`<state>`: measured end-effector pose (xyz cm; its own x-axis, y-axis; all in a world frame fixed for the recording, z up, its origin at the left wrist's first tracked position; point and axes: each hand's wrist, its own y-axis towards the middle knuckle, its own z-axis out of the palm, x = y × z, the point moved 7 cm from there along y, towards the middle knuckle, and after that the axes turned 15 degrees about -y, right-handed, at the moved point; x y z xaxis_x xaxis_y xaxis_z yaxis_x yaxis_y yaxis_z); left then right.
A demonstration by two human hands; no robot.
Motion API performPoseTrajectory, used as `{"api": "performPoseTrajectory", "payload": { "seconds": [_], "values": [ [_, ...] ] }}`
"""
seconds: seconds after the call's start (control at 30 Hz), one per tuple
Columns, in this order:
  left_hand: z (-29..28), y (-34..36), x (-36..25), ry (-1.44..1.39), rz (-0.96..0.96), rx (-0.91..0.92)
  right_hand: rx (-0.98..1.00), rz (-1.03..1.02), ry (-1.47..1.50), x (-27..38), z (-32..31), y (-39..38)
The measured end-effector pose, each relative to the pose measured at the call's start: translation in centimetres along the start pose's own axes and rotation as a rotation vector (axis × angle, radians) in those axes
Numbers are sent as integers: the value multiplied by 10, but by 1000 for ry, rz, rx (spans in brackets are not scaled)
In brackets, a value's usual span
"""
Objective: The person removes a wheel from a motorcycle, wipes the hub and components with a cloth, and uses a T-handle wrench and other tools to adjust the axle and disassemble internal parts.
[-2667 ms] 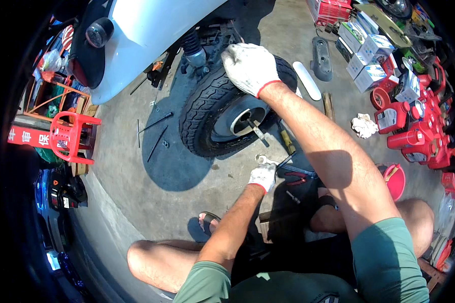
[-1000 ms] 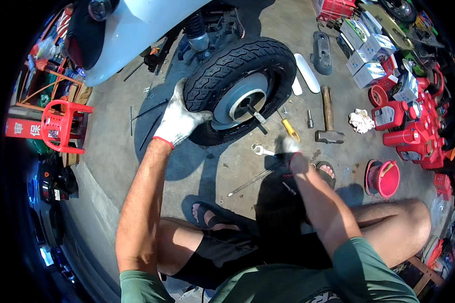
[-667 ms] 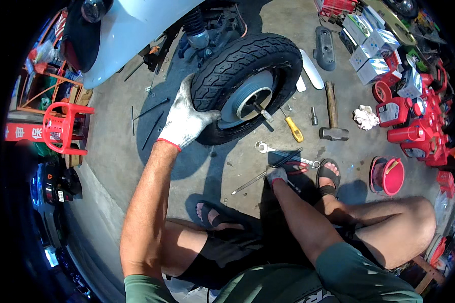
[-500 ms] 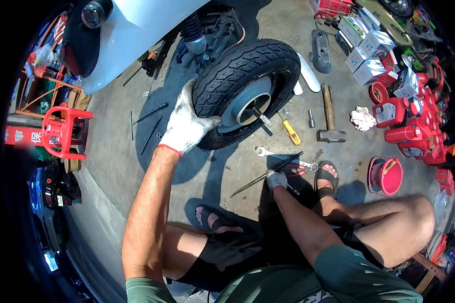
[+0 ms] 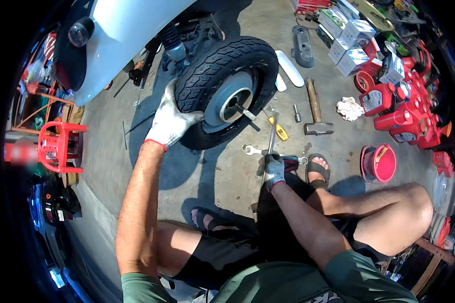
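My left hand [image 5: 172, 121], in a white glove with a red cuff, grips the left side of a black tyre [image 5: 212, 65] on a grey rim with a protruding axle [image 5: 245, 111]. Near the middle, my right hand [image 5: 274, 169], also gloved, is closed on a long metal bar [image 5: 272, 137] angled toward the wheel. Beside it on the concrete lie a wrench [image 5: 253, 150], partly covered, and a yellow-handled screwdriver [image 5: 280, 131]. Further right are a small metal socket tool [image 5: 297, 113] and a sledgehammer [image 5: 318, 129] with a wooden handle.
A white vehicle body [image 5: 119, 35] with exposed suspension [image 5: 173, 45] overhangs the upper left. Stacked boxes [image 5: 351, 60], red jugs [image 5: 399, 118], a pink bucket [image 5: 384, 164] and a white rag [image 5: 349, 108] line the right. A red plastic chair [image 5: 60, 144] stands left.
My left hand has moved from the tools to the tyre's side. My right hand left the tyre top, went down to the tools, and has now raised a bar, swinging its far end upward.
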<state>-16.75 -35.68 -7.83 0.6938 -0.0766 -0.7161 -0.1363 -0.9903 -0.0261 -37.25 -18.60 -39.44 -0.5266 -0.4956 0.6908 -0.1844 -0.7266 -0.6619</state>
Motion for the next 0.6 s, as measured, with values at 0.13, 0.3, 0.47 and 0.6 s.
{"api": "performPoseTrajectory", "payload": {
  "seconds": [0.13,0.3,0.47,0.6],
  "values": [
    [0,3,1,-72,-48,10,13,4,-143,3,-9,-8],
    [-1,1,-8,6,-30,-1,-33,-86,-42,24,-6,-11],
    [2,4,-18,46,-42,11,-78,-259,-303,75,-9,-15],
    [7,12,-23,37,-35,19,-312,-421,-543,117,-12,-33]
  ]
}}
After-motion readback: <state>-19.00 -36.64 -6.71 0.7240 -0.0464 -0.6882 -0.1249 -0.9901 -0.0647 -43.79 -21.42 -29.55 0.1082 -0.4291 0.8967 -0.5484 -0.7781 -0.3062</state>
